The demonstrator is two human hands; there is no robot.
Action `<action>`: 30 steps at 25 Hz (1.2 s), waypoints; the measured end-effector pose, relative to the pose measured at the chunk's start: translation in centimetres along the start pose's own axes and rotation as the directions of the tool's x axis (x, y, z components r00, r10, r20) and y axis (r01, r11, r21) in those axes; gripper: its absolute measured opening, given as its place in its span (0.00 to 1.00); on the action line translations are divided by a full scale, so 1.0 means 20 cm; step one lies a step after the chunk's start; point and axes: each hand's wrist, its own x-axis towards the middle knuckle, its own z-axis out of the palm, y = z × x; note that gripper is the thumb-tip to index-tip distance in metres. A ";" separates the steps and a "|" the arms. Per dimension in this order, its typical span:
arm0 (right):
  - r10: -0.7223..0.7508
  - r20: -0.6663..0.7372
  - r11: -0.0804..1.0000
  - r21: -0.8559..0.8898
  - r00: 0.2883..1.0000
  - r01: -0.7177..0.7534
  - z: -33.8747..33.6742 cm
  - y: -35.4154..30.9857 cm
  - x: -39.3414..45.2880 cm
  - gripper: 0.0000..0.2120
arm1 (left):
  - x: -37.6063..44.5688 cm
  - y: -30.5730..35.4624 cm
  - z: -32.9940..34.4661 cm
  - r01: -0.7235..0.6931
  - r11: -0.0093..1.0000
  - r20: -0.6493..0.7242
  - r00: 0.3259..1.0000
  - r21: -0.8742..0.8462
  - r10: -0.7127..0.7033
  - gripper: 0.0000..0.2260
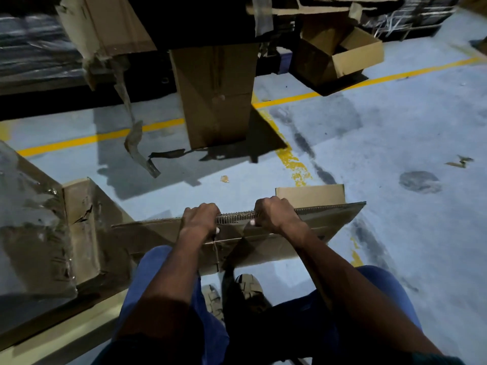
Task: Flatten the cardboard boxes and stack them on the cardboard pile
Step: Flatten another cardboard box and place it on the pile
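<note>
Warehouse floor [395, 127]; both hands' fingers [208, 208] grip cardboard box [263, 241].

left hand [199, 217]: fingers curled over the flattened box [263, 241] top edge | right hand [275, 213]: same grip, just beside | both forearms extended forward and down, knuckles up

Brown cardboard [266, 241], corrugated ridge pattern along its top edge. Floor [395, 143] pale blue-grey with yellow lines [290, 100] and dark smudges. Trousers [158, 272] blue. Boxes [340, 52] tan-brown. Shoes [250, 288] beige with dark strap pattern.
</note>
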 end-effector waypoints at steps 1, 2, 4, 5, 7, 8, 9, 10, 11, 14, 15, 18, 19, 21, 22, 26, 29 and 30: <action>0.003 0.027 1.000 0.010 1.000 -0.004 -0.01 0.01 0.00 0.21 | 0.00 0.00 0.01 -0.003 1.000 -0.011 1.000 0.030 0.003 0.17; -0.002 0.072 1.000 -0.004 0.997 0.003 -0.03 0.03 0.00 0.24 | 0.00 0.01 0.02 -0.002 0.999 -0.021 1.000 0.041 0.003 0.17; -0.011 0.205 0.999 -0.034 0.979 0.019 -0.07 0.12 0.01 0.32 | -0.01 0.02 0.01 0.005 1.000 -0.017 1.000 0.030 -0.004 0.17; -0.001 0.256 1.000 -0.019 0.967 0.006 -0.08 0.17 0.02 0.35 | -0.02 0.02 0.00 0.004 1.000 -0.008 1.000 0.023 -0.004 0.17; 0.015 0.293 0.996 0.077 0.956 -0.039 -0.13 0.25 0.04 0.36 | -0.03 0.02 0.00 -0.007 1.000 0.006 1.000 0.028 0.007 0.15; 0.031 0.270 0.987 0.144 0.962 -0.072 -0.14 0.30 0.05 0.38 | -0.02 0.02 0.00 -0.017 0.999 0.019 1.000 0.034 0.017 0.14; 0.067 0.229 0.972 0.204 0.971 -0.115 -0.15 0.33 0.06 0.39 | -0.02 0.03 0.00 -0.029 0.999 0.033 0.999 0.042 0.028 0.13; 0.115 0.201 0.955 0.247 0.973 -0.164 -0.14 0.35 0.07 0.39 | -0.01 0.03 0.01 -0.037 0.998 0.045 0.998 0.052 0.035 0.11; 0.155 0.204 0.943 0.262 0.967 -0.206 -0.13 0.37 0.07 0.38 | -0.01 0.03 0.01 -0.042 0.997 0.053 0.998 0.062 0.039 0.09; 0.180 0.353 0.920 0.271 0.918 -0.284 -0.11 0.36 0.07 0.39 | 0.01 0.02 0.02 -0.039 0.996 0.054 0.998 0.078 0.035 0.10; 0.166 0.391 0.914 0.283 0.905 -0.290 -0.12 0.35 0.06 0.38 | 0.02 0.02 0.03 -0.036 0.996 0.048 0.998 0.080 0.033 0.10; 0.084 0.435 0.919 0.313 0.896 -0.239 -0.18 0.36 0.04 0.41 | 0.04 0.02 0.07 -0.029 0.995 0.015 1.000 0.099 0.028 0.14; 0.044 0.448 0.934 0.299 0.893 -0.196 -0.19 0.35 0.03 0.43 | 0.05 0.01 0.07 -0.026 0.994 -0.004 1.000 0.105 0.027 0.14; 0.006 0.470 0.969 0.215 0.883 -0.121 -0.18 0.31 -0.02 0.40 | 0.05 0.01 0.07 -0.016 0.995 -0.046 0.999 0.099 0.020 0.13; 0.014 0.443 0.982 0.164 0.896 -0.096 -0.15 0.30 -0.03 0.36 | 0.05 0.01 0.07 -0.016 0.995 -0.065 0.998 0.094 0.022 0.13; 0.142 0.241 0.985 0.061 0.960 -0.161 -0.09 0.23 -0.07 0.23 | 0.00 0.04 0.02 -0.028 0.997 -0.093 0.995 0.069 0.035 0.15; 0.158 0.196 0.987 0.011 0.968 -0.163 -0.15 0.17 -0.12 0.23 | -0.07 0.04 -0.02 -0.028 0.999 -0.116 0.993 0.039 0.033 0.15; 0.156 0.160 0.988 -0.012 0.975 -0.156 -0.17 0.15 -0.13 0.22 | -0.09 0.03 -0.02 -0.029 0.999 -0.140 0.990 0.024 0.032 0.16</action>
